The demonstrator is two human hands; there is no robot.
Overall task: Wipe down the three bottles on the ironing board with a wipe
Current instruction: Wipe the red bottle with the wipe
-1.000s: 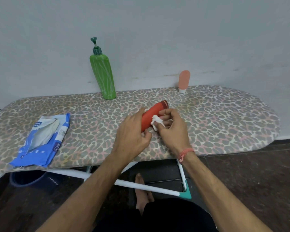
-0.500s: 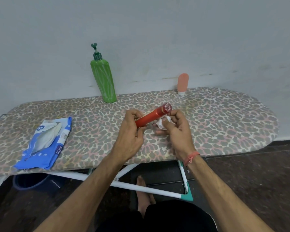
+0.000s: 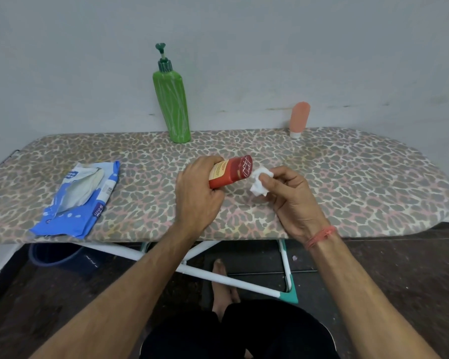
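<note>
My left hand (image 3: 196, 195) grips a red bottle (image 3: 231, 171) by one end, tilted above the leopard-print ironing board (image 3: 347, 182), its far end pointing up and right. A crumpled white wipe (image 3: 260, 180) is pinched in my right hand (image 3: 288, 195), just right of the bottle's end and apart from it. At the board's back edge a tall green pump bottle (image 3: 172, 99) stands against the wall. A small salmon-pink bottle (image 3: 299, 119) stands cap-down at the back right.
An opened blue pack of wipes (image 3: 78, 200) lies on the board's left part. Under the board are its white legs (image 3: 218, 277), a dark blue bucket (image 3: 52, 253) at the left, and my bare foot (image 3: 222, 283) on the dark floor.
The wipe has come off the red bottle and my right hand has drawn to the right. My left hand has turned the bottle so its end and label face me.
</note>
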